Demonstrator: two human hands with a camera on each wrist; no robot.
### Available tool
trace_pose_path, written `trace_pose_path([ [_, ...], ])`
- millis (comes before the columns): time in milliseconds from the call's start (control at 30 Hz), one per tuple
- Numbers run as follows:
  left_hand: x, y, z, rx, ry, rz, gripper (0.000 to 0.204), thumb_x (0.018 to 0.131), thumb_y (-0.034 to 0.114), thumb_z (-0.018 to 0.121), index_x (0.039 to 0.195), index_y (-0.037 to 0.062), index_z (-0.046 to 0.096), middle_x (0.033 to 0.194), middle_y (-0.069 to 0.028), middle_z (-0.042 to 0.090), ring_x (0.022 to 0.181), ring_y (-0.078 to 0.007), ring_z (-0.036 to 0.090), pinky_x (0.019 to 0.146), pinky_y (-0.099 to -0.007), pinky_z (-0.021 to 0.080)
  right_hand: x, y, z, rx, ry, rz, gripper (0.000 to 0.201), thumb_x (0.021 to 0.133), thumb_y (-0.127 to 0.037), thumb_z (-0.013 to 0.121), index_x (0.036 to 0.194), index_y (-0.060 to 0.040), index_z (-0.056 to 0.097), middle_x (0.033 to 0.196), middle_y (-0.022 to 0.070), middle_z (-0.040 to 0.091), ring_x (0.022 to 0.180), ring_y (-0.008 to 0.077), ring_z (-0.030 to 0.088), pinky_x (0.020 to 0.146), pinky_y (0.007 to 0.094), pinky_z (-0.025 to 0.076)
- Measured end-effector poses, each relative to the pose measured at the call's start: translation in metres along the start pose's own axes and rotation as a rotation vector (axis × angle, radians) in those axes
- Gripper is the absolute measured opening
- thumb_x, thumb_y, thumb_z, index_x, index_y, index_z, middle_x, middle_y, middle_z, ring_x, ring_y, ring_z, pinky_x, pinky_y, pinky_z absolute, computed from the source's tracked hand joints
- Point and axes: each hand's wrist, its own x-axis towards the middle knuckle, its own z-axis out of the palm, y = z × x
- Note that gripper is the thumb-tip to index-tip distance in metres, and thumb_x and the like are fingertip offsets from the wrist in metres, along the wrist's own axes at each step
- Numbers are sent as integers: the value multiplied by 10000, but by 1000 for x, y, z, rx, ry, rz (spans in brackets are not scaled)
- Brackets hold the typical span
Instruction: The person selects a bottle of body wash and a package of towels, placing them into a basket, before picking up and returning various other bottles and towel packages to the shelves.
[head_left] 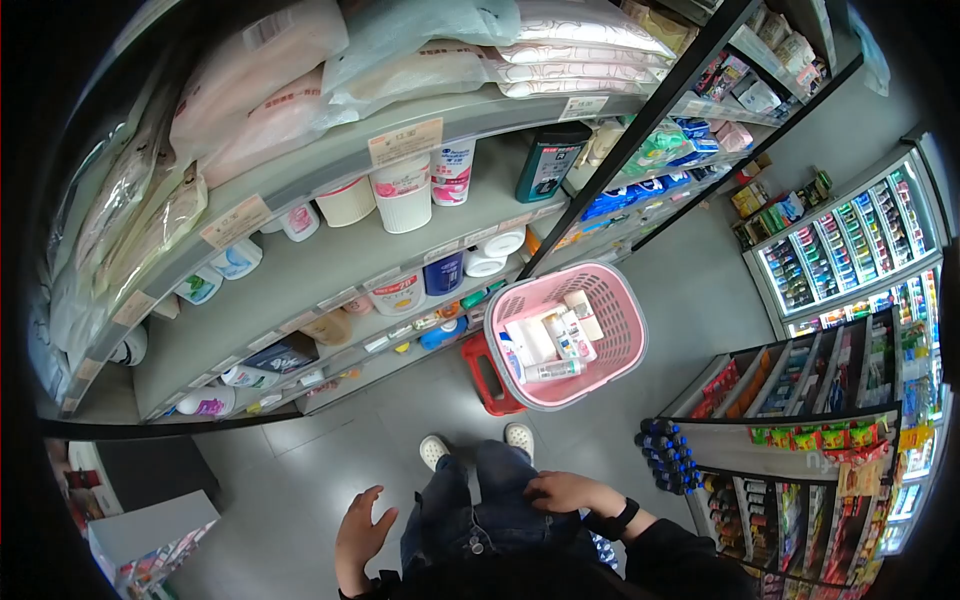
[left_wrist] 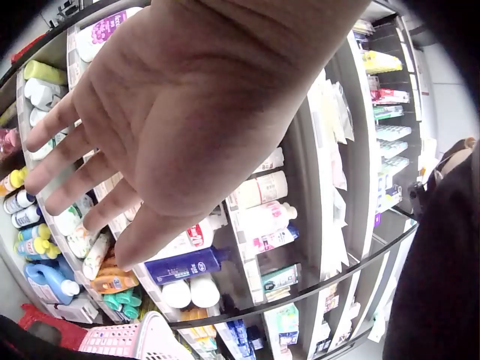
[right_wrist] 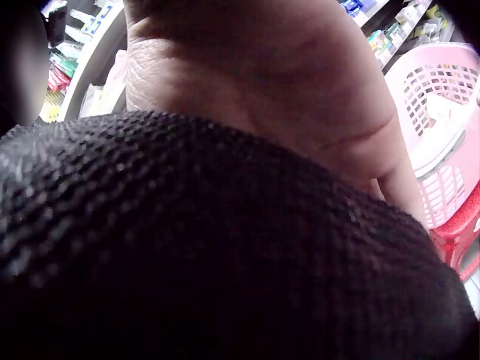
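Observation:
My left hand hangs in the air at the left of my body, fingers spread and nothing in the palm; the left wrist view shows the bare palm in front of shelves of bottles. The right hand lies near my right thigh with loosely bent fingers and no object showing in it. Ahead of my feet a pink shopping basket rests on a red stand. Inside are a clear bottle, a white carton and several white packages.
A long grey shelf unit with bottles, tubes and bagged towels runs along the front and left. At the right stand a snack shelf and dark bottles on the floor. A lit drinks fridge is further back.

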Motion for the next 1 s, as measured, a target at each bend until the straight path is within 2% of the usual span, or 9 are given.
trace_pose_path([
  [167,16,30,18,17,15,-20,475,841,294,661,1220,37,534,1135,-199,595,1075,-358,568,899,-409,459,-12,28,-23,23,4,43,387,853,-283,590,1177,-71,584,1133,178,582,1072,367,560,923,433,449],
  [367,52,96,71,38,77,-30,461,837,259,665,1219,36,535,1142,-194,592,1074,-352,570,899,-407,462,-46,106,-72,44,-13,96,365,863,-276,581,1172,-82,582,1139,180,575,1065,361,561,930,405,442],
  [500,72,159,118,-53,61,-55,456,846,245,663,1226,28,532,1153,-184,589,1075,-334,575,903,-395,463,-79,169,-110,74,24,-20,378,876,-272,596,1196,-71,575,1129,184,578,1058,351,564,934,387,440],
  [667,85,211,171,-125,55,35,440,861,236,651,1223,18,532,1159,-188,590,1076,-330,578,909,-389,463,-98,217,-158,86,20,-147,387,878,-235,620,1218,-58,567,1074,190,605,1013,326,589,907,374,459],
  [733,79,229,180,-137,77,22,440,859,237,653,1221,17,534,1151,-193,593,1068,-334,581,901,-393,465,-89,227,-184,197,29,-126,371,870,-198,619,1205,-45,570,1025,189,634,971,298,615,864,359,481],
  [800,74,238,186,-144,102,11,440,857,238,654,1218,16,535,1144,-197,597,1060,-338,585,894,-398,467,-65,245,-207,210,171,-173,379,865,-174,604,1209,-21,560,993,179,658,914,278,639,816,351,501],
  [867,63,232,193,-97,137,-30,436,852,242,657,1205,12,544,1111,-201,611,1037,-337,596,874,-401,473,-36,236,-241,177,284,-46,365,834,-199,615,1140,-2,584,1031,207,649,916,315,640,781,398,502],
  [967,50,229,196,-107,174,-123,435,847,243,659,1197,8,551,1092,-206,620,1019,-330,605,861,-396,477,38,266,-261,89,353,53,479,785,-239,642,1164,36,544,1057,256,633,962,374,630,809,425,501],
  [1000,47,233,194,-88,168,-177,434,851,252,650,1190,-1,555,1077,-213,622,1025,-332,603,863,-394,473,62,275,-264,82,360,31,479,785,-239,642,1164,36,544,1057,256,633,962,374,630,809,425,501],
])
